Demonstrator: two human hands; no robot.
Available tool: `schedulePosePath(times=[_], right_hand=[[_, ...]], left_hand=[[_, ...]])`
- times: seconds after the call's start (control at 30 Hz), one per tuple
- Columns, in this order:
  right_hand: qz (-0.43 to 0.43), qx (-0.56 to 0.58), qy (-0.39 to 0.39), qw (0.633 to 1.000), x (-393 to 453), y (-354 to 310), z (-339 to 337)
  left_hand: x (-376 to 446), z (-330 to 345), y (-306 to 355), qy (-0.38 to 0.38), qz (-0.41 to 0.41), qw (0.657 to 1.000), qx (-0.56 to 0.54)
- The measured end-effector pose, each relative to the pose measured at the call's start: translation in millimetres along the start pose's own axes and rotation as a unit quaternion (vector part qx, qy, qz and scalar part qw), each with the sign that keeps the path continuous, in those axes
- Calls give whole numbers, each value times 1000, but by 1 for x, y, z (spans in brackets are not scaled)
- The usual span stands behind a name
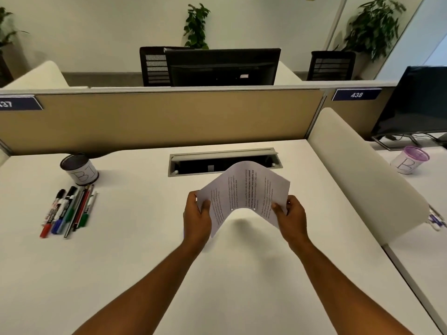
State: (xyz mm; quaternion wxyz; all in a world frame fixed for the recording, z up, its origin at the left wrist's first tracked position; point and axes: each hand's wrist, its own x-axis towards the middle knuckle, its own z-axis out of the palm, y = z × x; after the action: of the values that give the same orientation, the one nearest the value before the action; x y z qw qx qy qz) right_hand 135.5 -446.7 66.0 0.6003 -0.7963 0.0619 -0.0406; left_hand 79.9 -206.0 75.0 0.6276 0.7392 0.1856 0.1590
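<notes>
Bare forearms — left hand (197,218) and right hand (292,216) bare too.

White paper (244,189) with black print; red marker (46,228).

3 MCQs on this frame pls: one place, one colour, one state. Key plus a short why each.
1. Where do the markers lie?
A) on the desk, in front of the dark can
B) standing inside the can
C) under the paper

2. What colour is the rim of the cup on the neighbouring desk?
A) green
B) purple
C) red

3. How is the printed sheet held?
A) flat on the desk
B) crumpled in one fist
C) bowed upward between both hands

Key:
1 A: the markers lie side by side on the desktop, just on the near side of the can.
2 B: the top of the cup shows purple.
3 C: the left hand and the right hand each pinch one end, and the middle arches above the desk.
</notes>
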Motion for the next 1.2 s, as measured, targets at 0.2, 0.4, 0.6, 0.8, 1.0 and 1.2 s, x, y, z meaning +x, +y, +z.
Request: schedulePosePath(times=[0.2,0.4,0.6,0.8,1.0,1.2], right_hand=[[24,3,8,1000,-20,19,15],[56,3,17,998,-21,25,15],[80,28,36,996,-25,28,16],[123,94,78,985,-18,20,16],[205,318,26,925,-18,7,10],[253,385,-2,888,-32,5,19]], left_hand=[[-13,7,-11,7,27,999,23],[-10,0,-30,3,-32,999,34],[-7,-2,-40,-7,-28,998,57],[0,-1,-29,34,-11,999,36],[6,7,-15,114,-150,982,-26],[0,20,-1,-49,-220,964,-143]])
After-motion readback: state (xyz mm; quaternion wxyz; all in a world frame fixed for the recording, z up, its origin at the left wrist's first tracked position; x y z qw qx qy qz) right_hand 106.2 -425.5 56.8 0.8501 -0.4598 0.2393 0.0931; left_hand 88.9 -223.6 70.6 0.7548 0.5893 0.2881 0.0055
